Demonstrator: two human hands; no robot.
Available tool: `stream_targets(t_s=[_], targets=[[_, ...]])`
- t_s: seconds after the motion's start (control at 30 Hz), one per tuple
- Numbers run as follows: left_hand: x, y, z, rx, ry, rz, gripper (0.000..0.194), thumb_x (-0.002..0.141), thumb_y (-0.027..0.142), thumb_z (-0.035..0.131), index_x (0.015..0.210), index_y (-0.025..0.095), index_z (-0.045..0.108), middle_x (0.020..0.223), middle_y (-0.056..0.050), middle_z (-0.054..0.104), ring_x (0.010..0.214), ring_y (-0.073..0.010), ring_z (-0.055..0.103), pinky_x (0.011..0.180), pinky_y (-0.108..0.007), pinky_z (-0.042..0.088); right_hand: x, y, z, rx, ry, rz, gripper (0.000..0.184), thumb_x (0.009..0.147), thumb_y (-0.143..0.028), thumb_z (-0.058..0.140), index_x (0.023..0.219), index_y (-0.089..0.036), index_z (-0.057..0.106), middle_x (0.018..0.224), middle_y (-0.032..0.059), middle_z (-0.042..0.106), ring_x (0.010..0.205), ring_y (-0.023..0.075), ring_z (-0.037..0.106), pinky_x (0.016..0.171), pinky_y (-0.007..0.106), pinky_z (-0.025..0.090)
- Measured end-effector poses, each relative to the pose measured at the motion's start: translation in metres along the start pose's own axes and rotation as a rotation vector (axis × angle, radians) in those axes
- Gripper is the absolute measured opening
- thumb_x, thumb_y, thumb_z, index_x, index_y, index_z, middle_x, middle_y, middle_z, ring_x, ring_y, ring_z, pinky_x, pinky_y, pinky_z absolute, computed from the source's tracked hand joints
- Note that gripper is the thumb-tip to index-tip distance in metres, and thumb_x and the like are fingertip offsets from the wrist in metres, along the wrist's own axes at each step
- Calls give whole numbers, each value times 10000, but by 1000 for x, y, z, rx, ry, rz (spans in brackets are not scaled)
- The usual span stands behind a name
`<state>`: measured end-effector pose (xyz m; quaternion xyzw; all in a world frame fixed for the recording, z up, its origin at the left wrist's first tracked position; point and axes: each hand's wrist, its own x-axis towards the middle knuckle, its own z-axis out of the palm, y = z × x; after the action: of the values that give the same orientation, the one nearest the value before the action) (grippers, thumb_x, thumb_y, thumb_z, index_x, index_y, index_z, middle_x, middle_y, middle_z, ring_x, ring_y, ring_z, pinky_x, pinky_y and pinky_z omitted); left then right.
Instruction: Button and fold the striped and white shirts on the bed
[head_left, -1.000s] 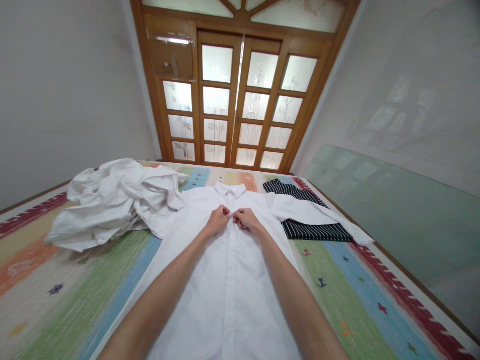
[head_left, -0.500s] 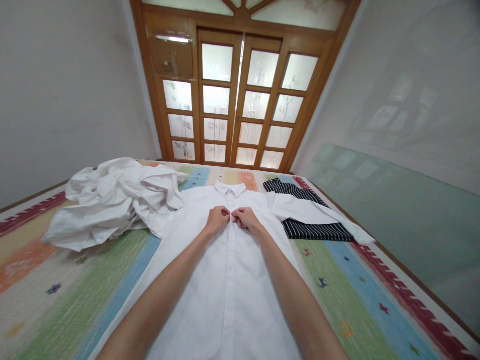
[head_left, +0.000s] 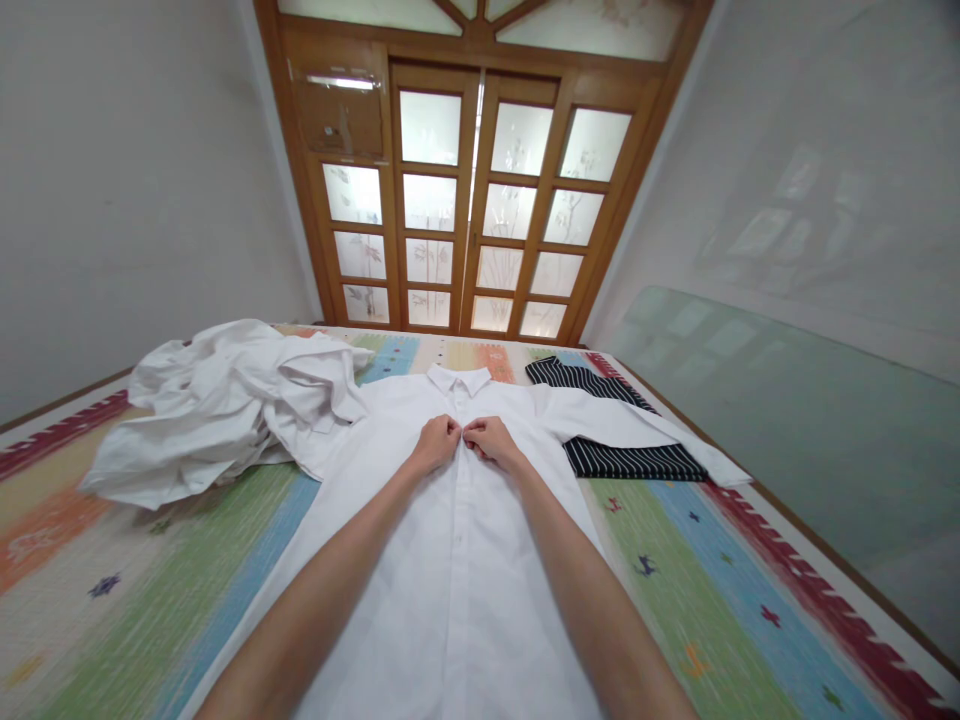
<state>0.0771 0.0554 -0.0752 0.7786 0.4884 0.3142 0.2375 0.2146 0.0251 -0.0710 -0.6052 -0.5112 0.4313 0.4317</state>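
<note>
A white long-sleeved shirt [head_left: 427,580] lies front up before me, its collar at the far end and its button front running toward me. My left hand [head_left: 437,443] pinches the front edge a little below the collar. From the other side, my right hand [head_left: 489,440] pinches the same spot, fingertips almost touching those of the left. Whatever button is between the fingers is too small to make out. The shirt's right-hand sleeve stretches over a folded black garment with white stripes [head_left: 630,460].
A crumpled heap of white cloth [head_left: 225,410] lies to the left, against the shirt's shoulder. Underneath is a colourful striped bedspread [head_left: 675,580]. A pale green panel [head_left: 787,420] lines the right side, and wooden glazed doors [head_left: 469,200] stand beyond the far edge.
Both hands stay at the same spot on the shirt front, with only slight finger movement. The view has shifted very slightly.
</note>
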Motion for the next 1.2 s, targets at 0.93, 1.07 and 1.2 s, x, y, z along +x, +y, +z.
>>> stream_targets(t_s=[0.93, 1.07, 1.2], targets=[[-3, -1, -5, -646, -44, -243, 58, 715, 154, 662, 722, 98, 673, 483, 0, 619, 356, -81, 529, 372, -171, 409, 5, 0, -6, 178, -90, 54, 181, 722, -215, 573, 551, -156, 560, 367, -61, 486, 267, 33, 282, 304, 193, 140], [-3, -1, -3, -674, -47, -256, 42, 709, 138, 667, 710, 97, 662, 481, -4, 623, 367, -92, 557, 393, -180, 444, 5, -1, -7, 201, -94, 54, 200, 729, -209, 550, 538, -152, 557, 375, -47, 501, 271, 34, 296, 303, 191, 136], [-2, 1, -1, -673, -25, -275, 30, 709, 127, 667, 702, 106, 647, 510, -11, 641, 429, -119, 617, 450, -200, 496, 4, -1, -6, 226, -92, 56, 182, 723, -207, 541, 551, -150, 561, 401, -38, 527, 280, 35, 319, 303, 185, 138]])
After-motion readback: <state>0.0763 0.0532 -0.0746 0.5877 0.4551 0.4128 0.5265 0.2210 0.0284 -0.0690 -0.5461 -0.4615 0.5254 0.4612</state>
